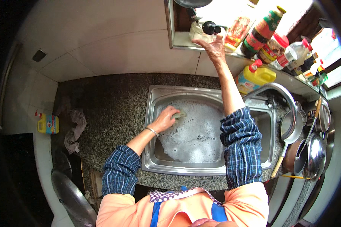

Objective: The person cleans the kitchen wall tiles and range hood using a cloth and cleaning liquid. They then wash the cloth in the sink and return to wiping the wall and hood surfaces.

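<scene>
My left hand (165,119) grips a wet, pale green cleaning cloth or pad (180,114) over the left part of a stainless steel sink (184,170). Foamy water (199,136) fills much of the basin below it. My right hand (215,46) is raised to the window ledge, thumb and fingers spread, just under a black, round-ended object (211,27). Whether the fingertips touch that object, I cannot tell. Beside it on the ledge stand a pale bag (200,34) and a red and yellow package (240,29).
Bottles and jars (262,34) line the ledge. A yellow detergent jug (255,76) stands behind the curved faucet (284,88). Pans and a steel lid (316,154) are at right. A crumpled cloth (75,130) and a smaller yellow jug (48,124) lie left, beyond granite counter (113,113).
</scene>
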`<state>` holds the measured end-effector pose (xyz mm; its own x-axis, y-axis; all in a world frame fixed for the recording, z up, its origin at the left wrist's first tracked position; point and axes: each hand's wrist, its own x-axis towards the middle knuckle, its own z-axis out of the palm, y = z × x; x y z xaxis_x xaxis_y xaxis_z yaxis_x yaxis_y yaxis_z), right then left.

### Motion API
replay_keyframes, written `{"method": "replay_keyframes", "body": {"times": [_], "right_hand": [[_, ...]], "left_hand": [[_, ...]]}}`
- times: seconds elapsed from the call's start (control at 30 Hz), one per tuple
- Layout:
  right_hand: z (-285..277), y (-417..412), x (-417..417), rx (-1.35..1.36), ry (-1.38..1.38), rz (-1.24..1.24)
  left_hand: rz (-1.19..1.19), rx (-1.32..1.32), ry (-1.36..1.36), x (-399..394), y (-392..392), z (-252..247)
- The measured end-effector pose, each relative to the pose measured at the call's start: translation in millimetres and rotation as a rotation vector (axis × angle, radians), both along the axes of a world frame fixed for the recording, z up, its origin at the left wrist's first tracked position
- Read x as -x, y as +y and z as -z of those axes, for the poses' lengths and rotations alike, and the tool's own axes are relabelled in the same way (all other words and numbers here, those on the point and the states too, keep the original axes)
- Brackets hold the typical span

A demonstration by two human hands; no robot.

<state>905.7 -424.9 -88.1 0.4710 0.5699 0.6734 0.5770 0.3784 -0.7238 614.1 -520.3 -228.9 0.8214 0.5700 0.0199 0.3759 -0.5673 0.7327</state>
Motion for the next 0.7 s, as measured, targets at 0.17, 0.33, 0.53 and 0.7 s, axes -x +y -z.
{"method": "replay_keyframes", "body": {"times": [0.17,0.33,0.53,0.7], "right_hand": [[26.3,-123.5,36.9,0.263,0.047,0.087],[135.6,-282.9,68.4,0.719,0.068,-0.118],[153.5,-377.0,101.4,0.864,0.514,-0.028],[157.9,-384.8,110.3,0.77,0.666,-0.043]], "left_hand": [[-0.258,-0.15,-0.137,-6.9,9.1,12.9],[-0.601,-0.428,-0.231,-20.8,75.8,-24.4],[-0.692,-0.451,-0.035,4.4,89.0,20.3],[-0.815,-0.532,-0.129,-46.1,52.3,51.0]]}}
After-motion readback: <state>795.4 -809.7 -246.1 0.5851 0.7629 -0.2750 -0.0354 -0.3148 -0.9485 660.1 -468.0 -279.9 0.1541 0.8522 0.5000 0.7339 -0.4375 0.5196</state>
